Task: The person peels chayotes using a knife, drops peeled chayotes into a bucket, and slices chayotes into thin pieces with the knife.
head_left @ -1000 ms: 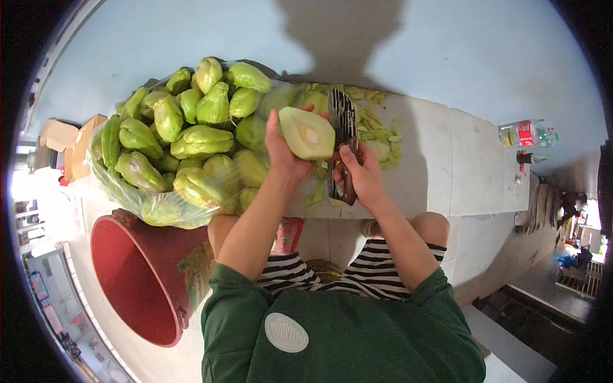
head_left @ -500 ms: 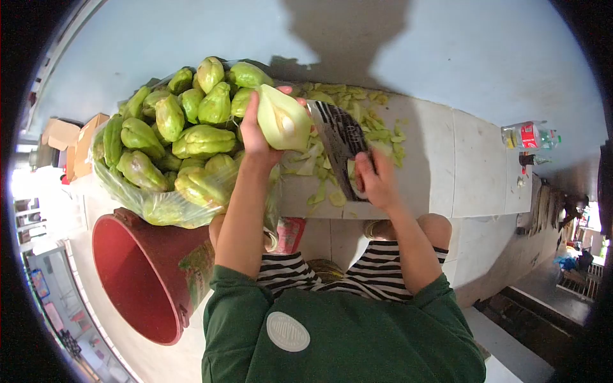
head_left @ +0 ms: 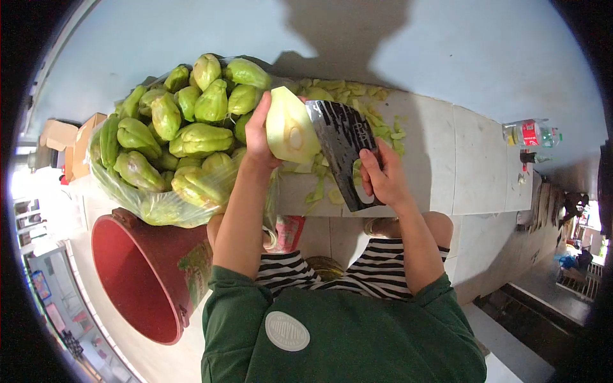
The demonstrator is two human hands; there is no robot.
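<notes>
My left hand [head_left: 260, 137] is wrapped round a peeled pale green chayote [head_left: 290, 127], whose cut face with the seed shows. In my right hand [head_left: 385, 175] is a broad dark knife [head_left: 343, 147], its blade streaked and angled up to the left. The blade's upper end is close beside the chayote; whether they touch I cannot tell. Green peelings [head_left: 389, 131] lie behind and below the knife on the tiled ledge [head_left: 437, 153]. To the left of my left hand, several whole green chayotes [head_left: 202, 140] fill a clear plastic bag [head_left: 169, 214].
A large red bucket [head_left: 137, 274] lies tilted below the bag, with a smaller red container [head_left: 290, 233] by my leg. Plastic bottles [head_left: 533, 134] stand at the ledge's right end. Cardboard boxes [head_left: 83, 143] are at the far left. A wall rises behind the ledge.
The chayote and my left hand have moved left from a second ago, and the chayote has turned. The knife now shows its broad side, and my right hand has shifted slightly right.
</notes>
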